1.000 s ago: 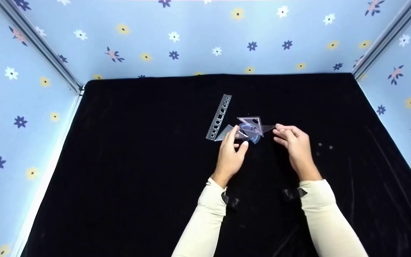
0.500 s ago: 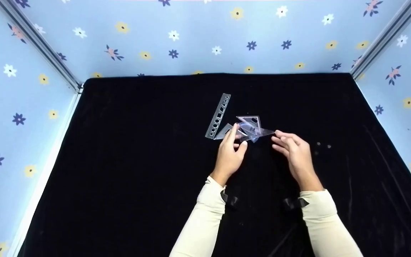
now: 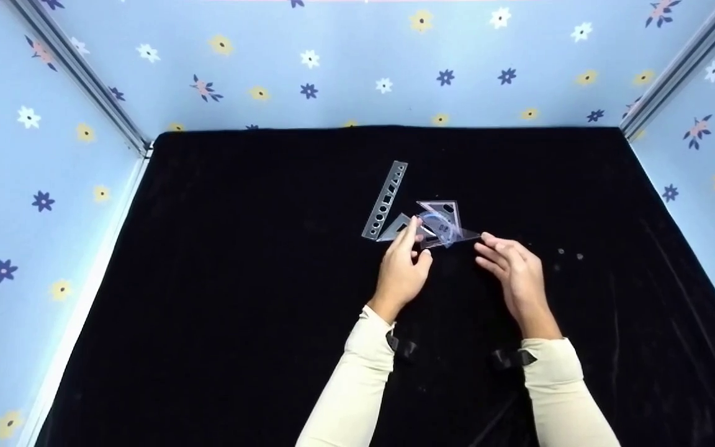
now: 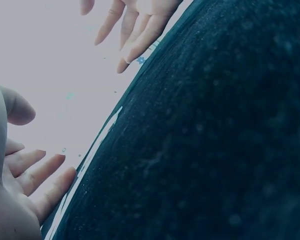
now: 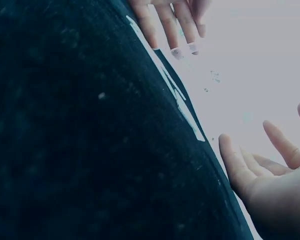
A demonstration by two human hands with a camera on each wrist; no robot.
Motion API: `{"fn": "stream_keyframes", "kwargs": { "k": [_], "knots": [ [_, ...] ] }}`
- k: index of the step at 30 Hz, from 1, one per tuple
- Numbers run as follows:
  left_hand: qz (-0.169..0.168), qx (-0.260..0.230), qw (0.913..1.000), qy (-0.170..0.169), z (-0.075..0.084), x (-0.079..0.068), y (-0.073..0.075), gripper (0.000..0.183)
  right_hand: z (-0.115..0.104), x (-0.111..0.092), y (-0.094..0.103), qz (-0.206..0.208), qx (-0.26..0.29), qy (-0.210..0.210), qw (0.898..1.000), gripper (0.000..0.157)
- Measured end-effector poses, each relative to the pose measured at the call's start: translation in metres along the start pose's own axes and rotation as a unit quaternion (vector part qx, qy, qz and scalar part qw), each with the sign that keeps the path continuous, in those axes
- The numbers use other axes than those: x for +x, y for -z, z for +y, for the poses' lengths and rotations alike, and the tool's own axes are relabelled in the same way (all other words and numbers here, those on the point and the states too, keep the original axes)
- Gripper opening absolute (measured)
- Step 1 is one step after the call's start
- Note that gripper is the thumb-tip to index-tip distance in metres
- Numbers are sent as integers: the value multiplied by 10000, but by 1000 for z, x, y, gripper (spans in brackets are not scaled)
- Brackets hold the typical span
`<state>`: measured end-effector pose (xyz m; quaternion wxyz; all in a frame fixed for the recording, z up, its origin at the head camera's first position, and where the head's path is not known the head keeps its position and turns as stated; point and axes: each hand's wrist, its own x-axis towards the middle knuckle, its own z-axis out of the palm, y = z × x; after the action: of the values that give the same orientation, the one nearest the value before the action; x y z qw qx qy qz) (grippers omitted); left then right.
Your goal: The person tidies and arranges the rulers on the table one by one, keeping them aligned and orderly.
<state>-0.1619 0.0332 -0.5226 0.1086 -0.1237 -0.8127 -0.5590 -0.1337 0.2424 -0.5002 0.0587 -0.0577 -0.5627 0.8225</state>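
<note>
Several clear plastic drawing pieces overlap in a cluster on a black cloth in the head view. A set square (image 3: 449, 211) with a pinkish edge is at the back, over a bluish protractor (image 3: 444, 229). My left hand (image 3: 402, 268) reaches in from the front left, its straight fingers overlapping another clear set square (image 3: 395, 228). At the right, a thin clear pointed tip (image 3: 470, 235) sticks out of the cluster, and the fingertips of my right hand (image 3: 517, 268) are right at it. Both wrist views show the fingers extended, with the thumbs apart from them.
A clear stencil ruler (image 3: 385, 200) with cut-out shapes lies left of the cluster, its lower end close to a set square. Small pale specks (image 3: 570, 254) lie on the black cloth (image 3: 221, 279) to the right. Flower-patterned walls (image 3: 357, 68) stand behind and at both sides.
The pointed tip at the right has come down toward the cloth, and my right hand has moved slightly toward me with it. My left hand has stayed nearly in place.
</note>
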Motion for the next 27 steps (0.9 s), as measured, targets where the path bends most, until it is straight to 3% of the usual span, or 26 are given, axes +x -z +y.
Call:
{"fn": "stream_keyframes", "kwargs": {
  "k": [11, 19, 27],
  "knots": [
    [-23, 1072, 9941, 155, 5, -2, 11, 64, 3, -6, 0, -355, -16, 283, 9990, 33],
    [-141, 1630, 9860, 331, 6, -10, 36, 55, 6, -11, -8, -524, 77, 241, 9983, 32],
    [-104, 1098, 9936, 226, 1, -23, 59, 53, 7, -19, -24, -883, -98, 176, 9959, 27]
  ]
}}
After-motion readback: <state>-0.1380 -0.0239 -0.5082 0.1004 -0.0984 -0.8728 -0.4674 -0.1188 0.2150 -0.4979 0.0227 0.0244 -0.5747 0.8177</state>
